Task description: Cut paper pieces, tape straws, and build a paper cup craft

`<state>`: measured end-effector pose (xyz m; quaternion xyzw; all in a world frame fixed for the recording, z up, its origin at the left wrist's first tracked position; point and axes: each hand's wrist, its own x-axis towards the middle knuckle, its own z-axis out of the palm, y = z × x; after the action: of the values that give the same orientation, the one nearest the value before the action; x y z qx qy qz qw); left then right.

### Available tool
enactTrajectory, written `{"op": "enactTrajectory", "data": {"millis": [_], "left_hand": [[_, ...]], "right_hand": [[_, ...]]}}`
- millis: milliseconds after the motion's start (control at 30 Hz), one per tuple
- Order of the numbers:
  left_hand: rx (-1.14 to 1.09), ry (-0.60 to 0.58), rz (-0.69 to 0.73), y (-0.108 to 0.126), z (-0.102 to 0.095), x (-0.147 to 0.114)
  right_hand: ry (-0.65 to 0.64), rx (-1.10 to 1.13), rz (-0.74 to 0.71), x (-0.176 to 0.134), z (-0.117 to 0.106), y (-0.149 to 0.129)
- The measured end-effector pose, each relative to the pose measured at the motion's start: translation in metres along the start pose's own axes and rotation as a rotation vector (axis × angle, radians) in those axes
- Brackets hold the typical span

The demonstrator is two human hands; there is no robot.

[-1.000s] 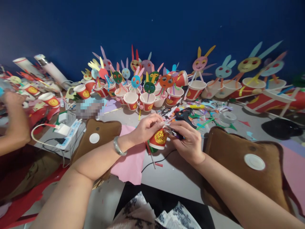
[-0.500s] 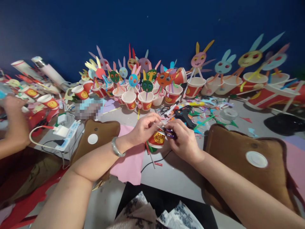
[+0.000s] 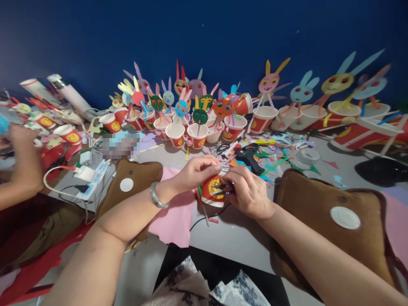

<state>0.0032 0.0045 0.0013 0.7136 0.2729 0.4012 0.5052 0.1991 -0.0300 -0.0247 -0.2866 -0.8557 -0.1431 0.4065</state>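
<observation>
My left hand, wearing a bracelet at the wrist, is closed at the rim of a red-and-white paper cup with a yellow emblem. Its fingertips hide much of the rim. Dark purple-handled scissors are in the curled fingers of my right hand, their blades crossing the front of the cup and slightly parted. The thumb and forefinger of that hand also come together near the rim, close to the left fingertips. Anything small pinched there is too hard to make out.
Behind my hands stand several paper cups with paper rabbit heads. A black glue gun lies among paper scraps. Brown cushion-like pouches flank the work. At left are a power strip and another person's arm.
The scissors have dropped from the rim to the front of the cup, their blades turned left. The cup is tilted a little and shows more of its emblem. My hands stay close together.
</observation>
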Motion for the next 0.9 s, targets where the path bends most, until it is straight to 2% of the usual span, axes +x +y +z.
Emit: {"op": "enactTrajectory", "data": {"millis": [233,400,600,900], "left_hand": [[-0.041,-0.022,-0.047,0.005,-0.001,-0.002],[0.020,0.051,-0.005,0.003,-0.009,0.002],[0.050,0.145,0.048,0.003,-0.016,0.004],[0.077,0.085,0.067,0.004,-0.012,0.002]], "right_hand": [[-0.003,-0.002,-0.063,-0.001,-0.002,0.002],[0.061,0.093,0.091,0.000,-0.003,0.004],[-0.052,0.072,0.304,0.000,-0.002,0.008],[-0.047,-0.055,0.264,0.008,-0.003,0.005]]}}
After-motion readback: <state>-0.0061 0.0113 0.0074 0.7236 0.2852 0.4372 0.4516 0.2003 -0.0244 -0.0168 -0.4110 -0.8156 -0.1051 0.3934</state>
